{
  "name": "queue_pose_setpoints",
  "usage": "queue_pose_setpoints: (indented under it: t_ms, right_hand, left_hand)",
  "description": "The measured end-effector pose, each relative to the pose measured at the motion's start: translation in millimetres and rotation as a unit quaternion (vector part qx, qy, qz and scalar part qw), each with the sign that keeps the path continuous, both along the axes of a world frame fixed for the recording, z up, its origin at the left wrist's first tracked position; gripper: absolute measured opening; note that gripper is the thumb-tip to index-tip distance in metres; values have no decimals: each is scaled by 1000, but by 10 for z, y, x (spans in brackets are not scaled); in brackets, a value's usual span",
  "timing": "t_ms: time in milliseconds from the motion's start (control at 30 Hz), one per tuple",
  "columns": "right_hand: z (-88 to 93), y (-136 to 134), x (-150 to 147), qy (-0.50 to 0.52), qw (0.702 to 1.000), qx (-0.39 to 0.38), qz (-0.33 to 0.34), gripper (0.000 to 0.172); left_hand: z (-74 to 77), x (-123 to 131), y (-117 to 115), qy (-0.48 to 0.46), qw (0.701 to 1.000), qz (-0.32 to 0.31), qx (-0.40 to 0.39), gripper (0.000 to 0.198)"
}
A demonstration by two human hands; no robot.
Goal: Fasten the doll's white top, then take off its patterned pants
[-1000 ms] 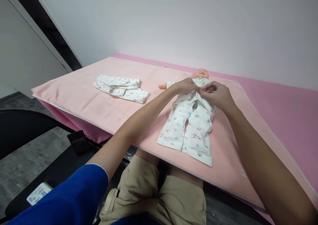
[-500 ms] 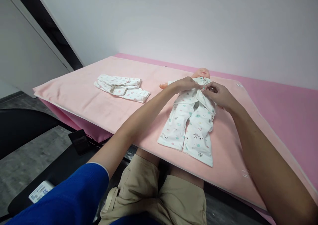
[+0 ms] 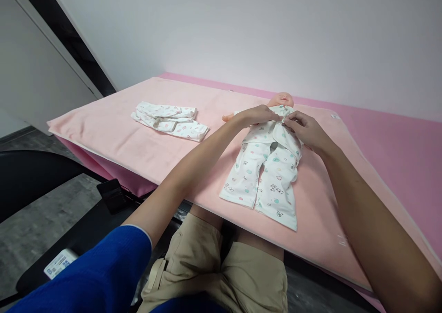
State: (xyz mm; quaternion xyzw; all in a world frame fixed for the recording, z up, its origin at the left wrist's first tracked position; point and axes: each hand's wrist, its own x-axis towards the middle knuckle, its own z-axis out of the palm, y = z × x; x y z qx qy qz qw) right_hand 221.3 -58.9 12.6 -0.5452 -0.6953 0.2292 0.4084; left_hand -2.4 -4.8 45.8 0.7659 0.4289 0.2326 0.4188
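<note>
A baby doll (image 3: 281,99) lies on its back on the pink blanket (image 3: 193,165), its head toward the wall. It wears a white printed baby shirt (image 3: 260,133) and matching trousers (image 3: 276,188). At the chest, my left hand (image 3: 262,115) pinches one front edge of the shirt. My right hand (image 3: 305,128) grips the other edge close beside it, fingers bent together. Below the hands the shirt front hangs apart in two flaps. The fingertips hide whatever fastening is between them. One doll hand (image 3: 227,118) sticks out at the left sleeve.
Folded white printed baby clothes (image 3: 171,121) lie on the blanket to the left. Behind is a white wall (image 3: 241,32). A black chair (image 3: 86,244) at the lower left holds a dark phone (image 3: 112,196) and a small white box (image 3: 60,263). A pink cover (image 3: 397,152) shows beneath the blanket.
Both hands stay at the shirt's chest, with only a small shift of the fingers. The right fingers have opened slightly around the cloth edge. The view has moved a little.
</note>
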Motion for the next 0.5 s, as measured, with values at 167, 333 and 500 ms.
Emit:
queue_pose_setpoints:
  t_ms: [167,333,500]
  right_hand:
    - [-45,60,31,37,999,-10,24,17]
    - [-36,58,46,49,997,-35,40,19]
    - [124,-76,11,-20,999,-44,-7,23]
  left_hand:
    - [-28,-3,21,4,1000,-13,9,33]
    - [-83,10,83,7,999,-37,15,29]
    - [-75,2,60,16,999,-35,25,32]
